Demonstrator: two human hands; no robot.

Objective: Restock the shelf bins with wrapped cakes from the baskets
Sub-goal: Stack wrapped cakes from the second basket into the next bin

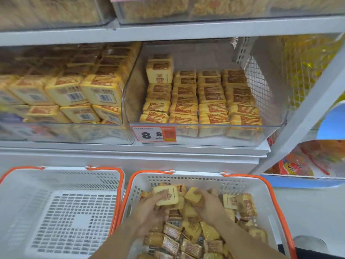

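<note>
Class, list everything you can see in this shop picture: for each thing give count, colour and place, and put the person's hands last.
Left basket: one, white with orange rim, lower left, no cakes inside.
Right basket: one, white with orange rim, lower centre, holds loose wrapped cakes.
Loose wrapped cakes: many, yellow and brown, in the right basket.
Right bin: one, clear, middle shelf, cakes in neat rows.
Left bin: one, clear, middle shelf, stacked high with cakes.
Price tag: one, white and orange, front of the right bin.
Top bins: clear, upper shelf, contents blurred.
Left hand: one, holds a pale cake over the right basket.
Right hand: one, fingers round another cake.
</note>
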